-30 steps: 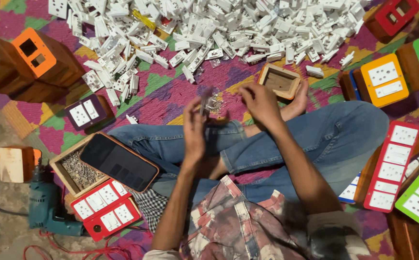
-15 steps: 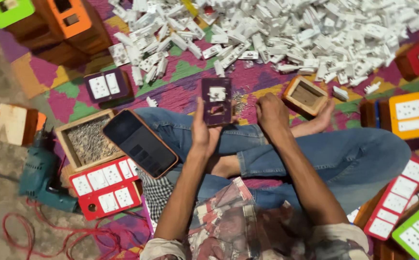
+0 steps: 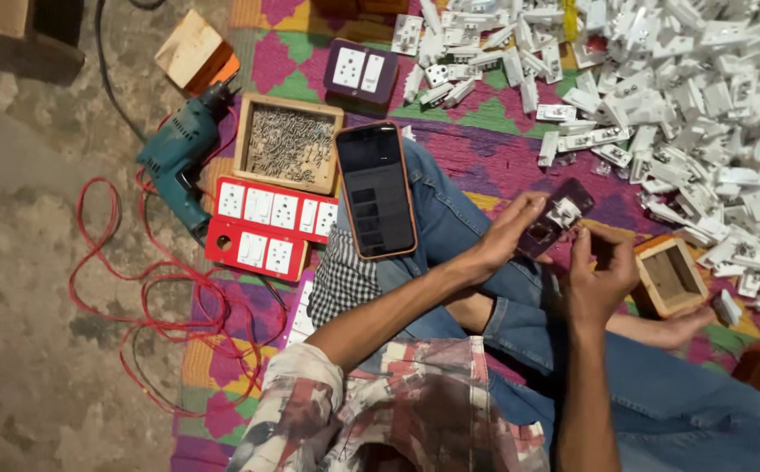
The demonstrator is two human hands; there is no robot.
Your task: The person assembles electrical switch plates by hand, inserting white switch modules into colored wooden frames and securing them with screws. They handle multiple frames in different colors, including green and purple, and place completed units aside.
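I sit cross-legged in blue jeans on a patterned mat. My left hand [image 3: 504,234] holds a dark purple switch plate [image 3: 557,217] over my knee. A small white switch module [image 3: 563,211] sits in the plate's opening. My right hand [image 3: 600,275] is just right of the plate, with its fingertips at the plate's edge and the module. Whether it pinches anything is hidden by its fingers. A smartphone with a dark screen [image 3: 376,190] lies on my left thigh.
A large heap of white switch modules [image 3: 703,96] fills the upper right. An open wooden box [image 3: 670,276] stands by my right hand. Left of the phone: a wooden tray of screws [image 3: 286,142], red switch boards [image 3: 266,229], a teal drill [image 3: 177,157] with red cable [image 3: 148,288].
The view has swung left and down, bringing the drill and cable into fuller view. The plate has dropped from upright in my left hand to tilted low, with my right hand against it.
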